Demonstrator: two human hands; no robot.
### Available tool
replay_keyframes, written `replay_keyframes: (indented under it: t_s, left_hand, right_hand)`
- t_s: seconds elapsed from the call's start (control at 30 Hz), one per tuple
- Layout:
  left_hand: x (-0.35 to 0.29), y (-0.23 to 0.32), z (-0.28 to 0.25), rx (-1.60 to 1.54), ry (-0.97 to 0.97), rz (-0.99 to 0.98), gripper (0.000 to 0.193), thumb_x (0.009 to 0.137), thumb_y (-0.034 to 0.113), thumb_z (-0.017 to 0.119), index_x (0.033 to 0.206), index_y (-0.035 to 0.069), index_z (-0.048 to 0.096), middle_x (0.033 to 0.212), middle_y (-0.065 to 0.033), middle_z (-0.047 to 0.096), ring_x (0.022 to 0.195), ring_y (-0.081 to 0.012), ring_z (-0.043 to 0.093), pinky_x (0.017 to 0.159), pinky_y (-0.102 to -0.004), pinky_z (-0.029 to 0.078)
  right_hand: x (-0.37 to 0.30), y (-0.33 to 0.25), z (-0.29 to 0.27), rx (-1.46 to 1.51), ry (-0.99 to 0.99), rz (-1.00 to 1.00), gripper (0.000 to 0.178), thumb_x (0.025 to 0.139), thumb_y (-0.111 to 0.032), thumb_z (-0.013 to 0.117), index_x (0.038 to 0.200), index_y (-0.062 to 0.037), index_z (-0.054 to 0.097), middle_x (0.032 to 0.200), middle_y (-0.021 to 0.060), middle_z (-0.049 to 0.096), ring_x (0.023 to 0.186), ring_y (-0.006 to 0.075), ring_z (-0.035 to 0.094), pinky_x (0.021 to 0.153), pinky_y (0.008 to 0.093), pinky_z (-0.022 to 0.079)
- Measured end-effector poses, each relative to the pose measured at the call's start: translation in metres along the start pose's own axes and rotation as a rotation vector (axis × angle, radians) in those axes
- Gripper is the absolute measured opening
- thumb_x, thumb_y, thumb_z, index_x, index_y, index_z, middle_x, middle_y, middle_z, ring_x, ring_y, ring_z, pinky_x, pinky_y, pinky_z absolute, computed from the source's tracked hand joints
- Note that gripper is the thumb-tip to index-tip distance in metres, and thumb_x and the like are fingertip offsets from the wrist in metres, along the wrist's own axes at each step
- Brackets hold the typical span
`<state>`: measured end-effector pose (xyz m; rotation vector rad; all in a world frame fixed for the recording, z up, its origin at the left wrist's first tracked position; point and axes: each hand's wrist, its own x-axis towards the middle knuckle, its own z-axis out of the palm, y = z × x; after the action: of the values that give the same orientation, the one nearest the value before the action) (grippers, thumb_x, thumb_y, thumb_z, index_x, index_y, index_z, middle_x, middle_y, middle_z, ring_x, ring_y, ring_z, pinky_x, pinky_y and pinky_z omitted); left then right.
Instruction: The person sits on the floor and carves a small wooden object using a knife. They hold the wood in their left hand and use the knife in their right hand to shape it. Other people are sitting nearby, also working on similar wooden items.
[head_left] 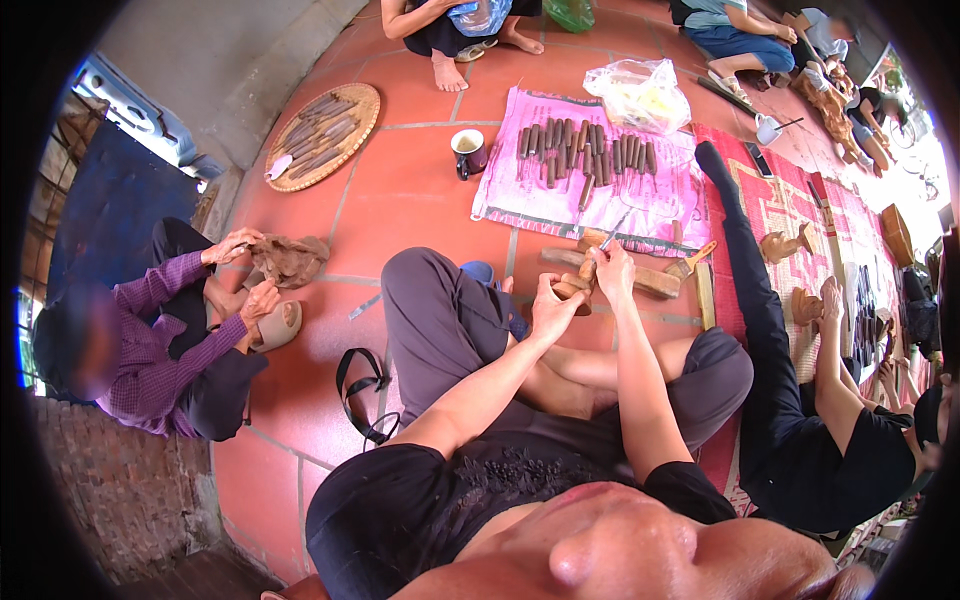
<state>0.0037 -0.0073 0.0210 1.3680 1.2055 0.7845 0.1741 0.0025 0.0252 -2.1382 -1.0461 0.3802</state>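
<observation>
In front of my crossed legs, my left hand (556, 306) is closed around a small brown wooden carving (574, 284). My right hand (613, 273) pinches a thin carving tool (607, 243) whose shaft points up and away, close beside the carving. Its fingers partly hide the tool's lower end. Beneath and behind both hands lies a wooden block (657, 283) on the tiles. A flat brush (692, 259) with a wooden handle rests by the block's right end. Farther off, several dark-handled carving tools (570, 148) lie in rows on a pink cloth (500, 185).
A mug (468, 153) stands left of the cloth, near a round woven tray (372, 112) of brown sticks. A plastic bag (640, 95) sits at the cloth's far edge. A black strap (360, 390) lies at my left. People sit on both sides; one stretches a leg (752, 260) along my right.
</observation>
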Motion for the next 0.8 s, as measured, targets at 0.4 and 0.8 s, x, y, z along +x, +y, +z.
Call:
replay_keyframes:
  t_s: [0.4,0.8]
  left_hand:
    - [0.0,-0.002,0.0,0.02,0.006,0.001,0.063,0.077,0.035,0.087,0.118,0.004,0.051,0.105,-0.0176,0.07,0.096,-0.0261,0.072,0.086,-0.0387,0.056]
    - [0.002,-0.004,0.001,-0.005,-0.007,0.005,0.063,0.077,0.035,0.087,0.119,0.004,0.051,0.105,-0.0171,0.071,0.097,-0.0252,0.071,0.086,-0.0377,0.056]
  right_hand:
    - [-0.001,0.0,0.003,-0.036,0.035,-0.033,0.032,0.091,-0.032,0.076,0.096,-0.0014,0.068,0.088,0.0216,0.073,0.087,0.0431,0.07,0.078,0.0514,0.053]
    - [0.0,-0.004,-0.001,0.026,0.056,0.005,0.032,0.091,-0.031,0.076,0.094,-0.0008,0.069,0.088,0.0214,0.073,0.085,0.0412,0.071,0.077,0.049,0.053]
